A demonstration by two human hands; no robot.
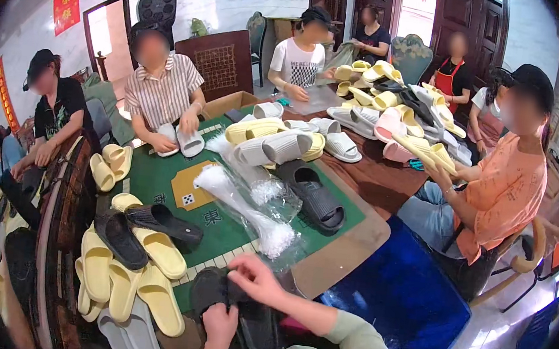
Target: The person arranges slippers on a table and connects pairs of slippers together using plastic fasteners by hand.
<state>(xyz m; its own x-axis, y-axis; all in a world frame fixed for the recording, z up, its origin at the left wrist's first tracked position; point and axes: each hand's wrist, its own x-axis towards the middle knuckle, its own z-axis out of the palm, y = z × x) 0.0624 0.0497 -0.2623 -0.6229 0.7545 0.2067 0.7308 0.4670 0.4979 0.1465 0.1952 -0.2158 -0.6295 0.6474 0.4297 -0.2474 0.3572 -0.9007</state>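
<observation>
Two black slippers lie together at the table's near edge, the right one point(260, 331) closest to me and the other point(209, 285) at its left. My left hand point(220, 320) is closed around the edge of the black pair, thumb up. Over the straps is my right hand point(256, 278), its thumb and fingers apart, with nothing visible between them. Just beyond it, bundles of thin white plastic strips point(249, 208) rest in clear plastic bags on the green table mat point(151, 177).
Yellow and black slippers point(122, 287) are heaped at my left. Grey slippers point(274, 147) and one black pair point(311, 196) occupy the middle. A large slipper pile point(393, 111) stands at far right. Several people sit around, one point(508, 176) holding yellow slippers. A blue bin point(395, 300) stands at right.
</observation>
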